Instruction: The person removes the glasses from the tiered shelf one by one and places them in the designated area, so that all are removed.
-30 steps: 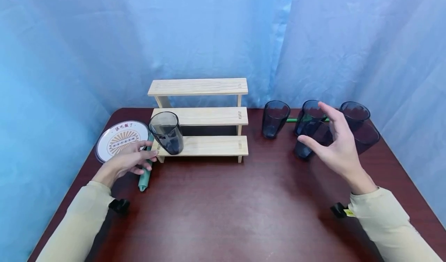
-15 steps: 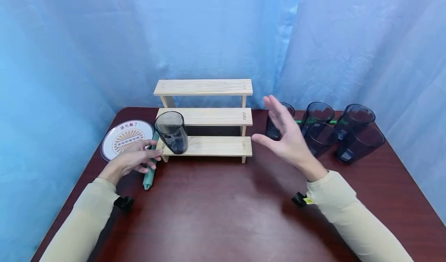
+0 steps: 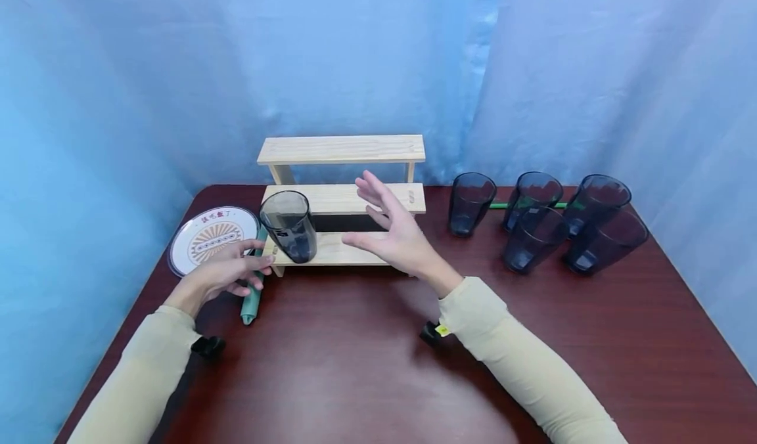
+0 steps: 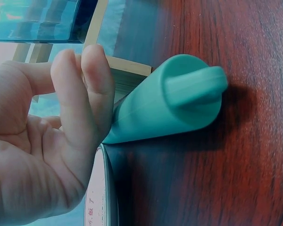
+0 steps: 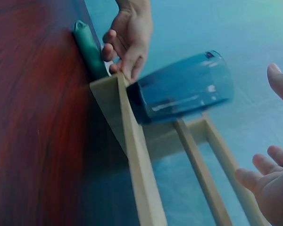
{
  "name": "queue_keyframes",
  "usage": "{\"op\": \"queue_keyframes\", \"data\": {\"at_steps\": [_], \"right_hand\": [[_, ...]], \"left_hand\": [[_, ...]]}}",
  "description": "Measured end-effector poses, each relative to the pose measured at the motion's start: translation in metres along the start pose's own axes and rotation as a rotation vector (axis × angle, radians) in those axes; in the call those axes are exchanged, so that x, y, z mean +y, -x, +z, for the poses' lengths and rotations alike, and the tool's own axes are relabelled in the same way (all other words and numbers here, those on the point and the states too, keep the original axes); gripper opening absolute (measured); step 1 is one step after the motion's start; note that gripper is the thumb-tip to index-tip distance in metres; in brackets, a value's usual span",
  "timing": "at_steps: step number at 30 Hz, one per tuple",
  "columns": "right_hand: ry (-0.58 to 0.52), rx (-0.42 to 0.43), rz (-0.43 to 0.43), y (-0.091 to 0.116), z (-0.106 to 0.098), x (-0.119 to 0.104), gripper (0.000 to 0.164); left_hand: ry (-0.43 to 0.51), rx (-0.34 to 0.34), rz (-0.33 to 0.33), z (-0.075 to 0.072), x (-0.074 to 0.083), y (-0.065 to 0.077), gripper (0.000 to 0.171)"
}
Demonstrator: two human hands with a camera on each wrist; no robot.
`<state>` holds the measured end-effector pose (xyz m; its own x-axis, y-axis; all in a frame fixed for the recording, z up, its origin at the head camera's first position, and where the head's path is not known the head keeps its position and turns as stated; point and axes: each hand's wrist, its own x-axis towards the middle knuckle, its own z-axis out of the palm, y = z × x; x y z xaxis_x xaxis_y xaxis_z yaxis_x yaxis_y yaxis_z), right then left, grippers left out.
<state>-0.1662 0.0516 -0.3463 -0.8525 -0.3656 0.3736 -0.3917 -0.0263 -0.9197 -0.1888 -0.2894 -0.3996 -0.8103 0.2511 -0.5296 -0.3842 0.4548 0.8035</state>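
Note:
A smoky glass tumbler (image 3: pixel 294 230) stands at the left end of the lowest step of a three-tier wooden stand (image 3: pixel 341 147). My left hand (image 3: pixel 225 272) is at that end of the step, its thumb and forefinger pinching the board's corner, the other fingers loosely bent. The left wrist view shows this hand beside a green cylinder with a loop on its end (image 4: pixel 174 101). My right hand (image 3: pixel 399 237) is in front of the stand, right of the tumbler, with thumb and fingers spread apart and nothing between them. The right wrist view shows the tumbler (image 5: pixel 184 89) beyond its fingers.
Several more smoky tumblers (image 3: pixel 535 237) stand at the right of the dark red table (image 3: pixel 331 365), with a thin green stick (image 3: pixel 499 205) behind them. A printed white plate (image 3: pixel 195 234) lies at the left. Blue curtains (image 3: pixel 367 50) hang behind.
My right hand has swept left from the tumblers on the right to the front of the stand, fingers spread throughout. The left hand and the tumbler on the step have stayed put.

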Motion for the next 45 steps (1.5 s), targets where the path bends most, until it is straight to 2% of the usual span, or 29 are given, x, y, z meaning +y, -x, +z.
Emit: {"op": "queue_keyframes", "data": {"at_steps": [3,7,12,15,22,30,37,45], "right_hand": [[-0.019,-0.012,0.040,-0.004,0.007,0.004,0.096],[-0.032,-0.026,0.079,-0.012,0.017,0.021,0.098],[-0.025,-0.035,0.076,-0.022,0.030,0.045,0.099],[-0.005,-0.044,0.071,-0.027,0.038,0.050,0.098],[0.106,-0.047,0.070,-0.036,0.059,0.054,0.100],[0.213,-0.057,0.072,-0.045,0.076,0.053,0.103],[0.226,-0.069,0.058,-0.044,0.079,0.055,0.103],[0.156,-0.068,0.011,-0.046,0.080,0.061,0.096]], "left_hand": [[0.015,-0.011,0.006,0.004,0.000,-0.005,0.072],[0.018,-0.011,0.009,0.005,0.001,-0.008,0.070],[0.012,-0.009,0.007,0.004,0.001,-0.008,0.071],[0.007,-0.005,0.004,0.003,0.000,-0.008,0.070],[0.005,0.009,-0.006,-0.001,-0.003,-0.007,0.069],[0.009,0.003,0.011,-0.002,-0.001,-0.005,0.065],[0.012,0.006,0.014,0.000,-0.003,-0.004,0.063],[0.026,0.012,0.010,0.000,-0.004,-0.004,0.063]]}}
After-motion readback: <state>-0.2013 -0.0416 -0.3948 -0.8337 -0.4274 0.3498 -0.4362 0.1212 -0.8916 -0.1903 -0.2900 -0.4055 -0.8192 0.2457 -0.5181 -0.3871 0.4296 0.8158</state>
